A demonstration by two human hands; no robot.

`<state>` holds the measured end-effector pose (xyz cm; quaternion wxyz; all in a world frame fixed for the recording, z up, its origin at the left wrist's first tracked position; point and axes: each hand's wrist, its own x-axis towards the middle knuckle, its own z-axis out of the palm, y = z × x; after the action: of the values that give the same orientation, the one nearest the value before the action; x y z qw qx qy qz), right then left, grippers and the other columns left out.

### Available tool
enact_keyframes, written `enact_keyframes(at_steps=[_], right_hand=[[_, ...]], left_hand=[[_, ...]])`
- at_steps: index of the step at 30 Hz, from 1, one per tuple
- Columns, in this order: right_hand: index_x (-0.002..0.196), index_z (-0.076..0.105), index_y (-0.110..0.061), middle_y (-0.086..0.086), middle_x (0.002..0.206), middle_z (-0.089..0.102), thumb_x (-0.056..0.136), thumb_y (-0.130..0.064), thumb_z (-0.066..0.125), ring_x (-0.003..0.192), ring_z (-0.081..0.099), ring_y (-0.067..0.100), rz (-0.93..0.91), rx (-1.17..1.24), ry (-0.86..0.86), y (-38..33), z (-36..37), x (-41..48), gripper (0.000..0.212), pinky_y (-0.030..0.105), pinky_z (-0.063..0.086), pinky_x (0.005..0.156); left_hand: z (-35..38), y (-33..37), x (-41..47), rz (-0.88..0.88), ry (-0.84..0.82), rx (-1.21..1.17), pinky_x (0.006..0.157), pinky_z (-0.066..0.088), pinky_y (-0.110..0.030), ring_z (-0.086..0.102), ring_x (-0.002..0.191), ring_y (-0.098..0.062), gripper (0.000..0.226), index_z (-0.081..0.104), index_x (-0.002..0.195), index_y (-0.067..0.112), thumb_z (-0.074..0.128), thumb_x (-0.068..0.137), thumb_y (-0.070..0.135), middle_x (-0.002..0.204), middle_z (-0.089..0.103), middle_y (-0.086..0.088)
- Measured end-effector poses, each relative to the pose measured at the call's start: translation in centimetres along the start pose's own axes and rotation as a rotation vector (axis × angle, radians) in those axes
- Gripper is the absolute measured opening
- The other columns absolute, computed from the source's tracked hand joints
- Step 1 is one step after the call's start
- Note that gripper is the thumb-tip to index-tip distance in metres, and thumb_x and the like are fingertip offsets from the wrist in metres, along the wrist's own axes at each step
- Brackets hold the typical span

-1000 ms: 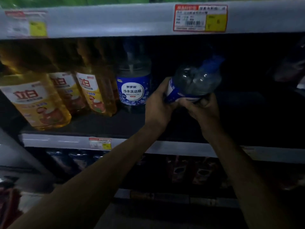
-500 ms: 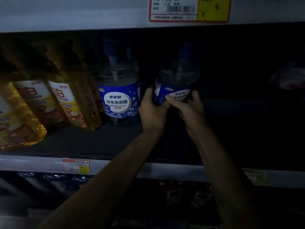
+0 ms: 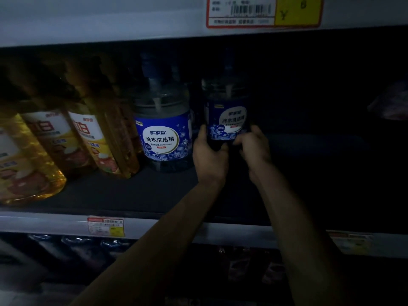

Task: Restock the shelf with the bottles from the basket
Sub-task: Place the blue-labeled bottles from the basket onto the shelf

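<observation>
Bottle (image 3: 228, 121): upright, blue label reading 冷水洗洁精.
Left hand (image 3: 209, 155): grip curled round its base.
Right hand (image 3: 254, 149): grip holding the same base.

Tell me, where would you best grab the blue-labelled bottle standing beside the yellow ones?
Probably round its wide labelled body, from the front: the blue-labelled bottle stands upright, yellow bottles crowd its left, and its narrow neck sits high under the upper shelf.

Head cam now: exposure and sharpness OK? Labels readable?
Head view: underexposed, shelf right side nearly black; the held bottle, gripped by left hand and right hand, sits in shadow, label dim; the neighbouring blue-label bottle is lit and legible; yellow bottles at left lean with wide-angle distortion; price tag soft, cropped.
</observation>
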<state>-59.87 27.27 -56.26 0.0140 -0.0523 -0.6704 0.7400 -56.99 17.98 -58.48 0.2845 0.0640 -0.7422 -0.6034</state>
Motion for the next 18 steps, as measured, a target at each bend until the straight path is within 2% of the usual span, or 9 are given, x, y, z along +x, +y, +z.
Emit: enact_keyframes(at_steps=[4,6,7,9,11,13,15,18], right_hand=[[0.096,0.059,-0.034,0.003,0.114,0.069,0.075,0.000,0.057,0.107,0.063,0.026,-0.005,0.014,0.005,0.3,0.2,0.0,0.040,0.045,0.053,0.096],[0.092,0.058,-0.036,0.000,0.110,0.068,0.075,0.002,0.058,0.108,0.062,0.024,0.009,0.020,-0.006,0.4,0.0,0.0,0.042,0.042,0.051,0.096],[0.097,0.059,-0.034,-0.002,0.110,0.067,0.076,0.004,0.058,0.109,0.061,0.024,0.015,0.016,-0.010,0.5,-0.1,0.0,0.044,0.040,0.051,0.096],[0.128,0.060,-0.027,0.001,0.126,0.066,0.075,0.005,0.058,0.117,0.060,0.023,0.017,0.017,0.000,0.8,-0.4,-0.3,0.062,0.038,0.053,0.098],[0.150,0.045,-0.028,0.003,0.142,0.057,0.082,0.007,0.057,0.125,0.058,0.024,0.007,-0.001,0.058,0.9,-0.9,-1.3,0.077,0.037,0.054,0.096],[0.155,0.038,-0.028,0.005,0.148,0.053,0.088,0.010,0.056,0.128,0.056,0.022,-0.025,-0.028,0.074,0.8,-1.3,-2.6,0.079,0.034,0.053,0.095],[0.155,0.037,-0.026,0.003,0.144,0.053,0.087,0.013,0.059,0.125,0.054,0.015,-0.042,-0.115,0.056,0.3,-1.8,-4.3,0.082,0.030,0.050,0.094],[0.154,0.039,-0.026,0.005,0.144,0.055,0.081,0.004,0.074,0.131,0.053,0.021,-0.074,-0.269,0.068,0.0,-2.2,-6.2,0.086,0.039,0.049,0.107]], left_hand=[[-0.2,0.4,-0.2,-0.031,-0.008,-0.007,0.106,0.049,-0.024,0.056,0.116,-0.003,0.062,0.053,0.143,0.017,0.072,0.087,-0.001,0.121,0.060,0.012],[-0.4,0.6,-0.1,-0.067,-0.019,-0.010,0.104,0.047,-0.021,0.056,0.116,-0.004,0.064,0.051,0.146,0.016,0.071,0.088,-0.002,0.123,0.061,0.010],[-0.6,0.8,-0.2,-0.092,-0.034,-0.017,0.103,0.047,-0.021,0.058,0.118,-0.006,0.064,0.051,0.147,0.017,0.070,0.088,-0.001,0.127,0.063,0.007],[-1.3,1.4,-0.6,-0.152,-0.063,-0.030,0.105,0.049,-0.027,0.060,0.121,-0.012,0.063,0.052,0.147,0.018,0.071,0.090,0.001,0.133,0.066,0.000],[-2.1,2.0,-1.2,-0.201,-0.090,-0.026,0.109,0.050,-0.036,0.058,0.121,-0.013,0.065,0.050,0.150,0.018,0.072,0.091,0.004,0.139,0.063,-0.005],[-3.2,2.6,-1.9,-0.220,-0.118,-0.002,0.111,0.049,-0.038,0.056,0.124,-0.014,0.067,0.047,0.152,0.018,0.073,0.092,0.006,0.143,0.060,-0.006],[-4.1,3.1,-2.7,-0.207,-0.152,0.032,0.111,0.048,-0.035,0.054,0.121,-0.012,0.066,0.047,0.152,0.018,0.073,0.092,0.007,0.144,0.059,-0.005],[-5.8,3.7,-4.0,-0.188,-0.221,0.073,0.111,0.048,-0.034,0.055,0.123,-0.011,0.070,0.044,0.154,0.021,0.073,0.092,0.008,0.142,0.060,-0.003]])
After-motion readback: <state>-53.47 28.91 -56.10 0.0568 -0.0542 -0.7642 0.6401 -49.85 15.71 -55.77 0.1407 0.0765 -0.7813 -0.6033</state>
